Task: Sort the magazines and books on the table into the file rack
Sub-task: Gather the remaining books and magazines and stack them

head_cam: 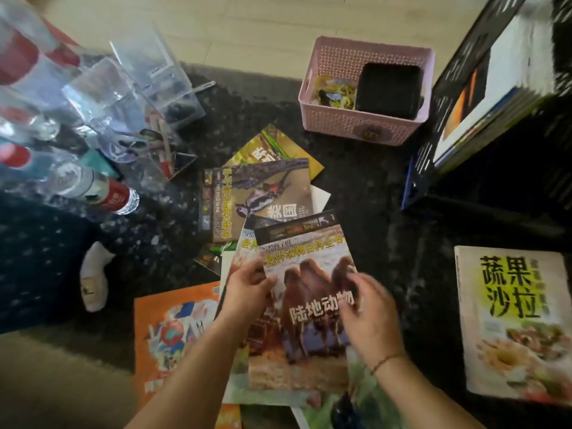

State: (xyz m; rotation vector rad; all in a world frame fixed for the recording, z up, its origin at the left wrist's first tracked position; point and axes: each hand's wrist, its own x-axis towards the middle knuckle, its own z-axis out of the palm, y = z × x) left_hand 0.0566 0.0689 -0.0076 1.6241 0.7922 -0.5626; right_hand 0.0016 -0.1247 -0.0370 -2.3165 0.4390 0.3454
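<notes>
The left hand point(247, 286) pinches the left edge of the camel magazine point(305, 305), thumb over the cover and fingers curled behind it. The right hand point(368, 308) is blurred over the cover's right side; its fingers look loosely bent against the page, but I cannot tell whether they actually grip it. The magazine lies on top of a loose heap on the dark counter point(371, 243). Just beyond the fingertips is a bird magazine point(263, 193), left of the left hand's fingers an orange magazine point(173, 329), and to the right of the right hand, well apart, a salad cookbook point(510, 320). The file rack point(483, 97) stands beyond and to the right of the right hand's fingers, already holding several volumes.

The step looks like lifting this one copy free. To do it well, the left thumb should press only the top cover so the copy beneath stays down. The right hand's fingers should slide under the right edge before lifting. Carry it flat with both hands, then turn it spine-down only when close to the rack, so it slots in beside the others without buckling.
</notes>
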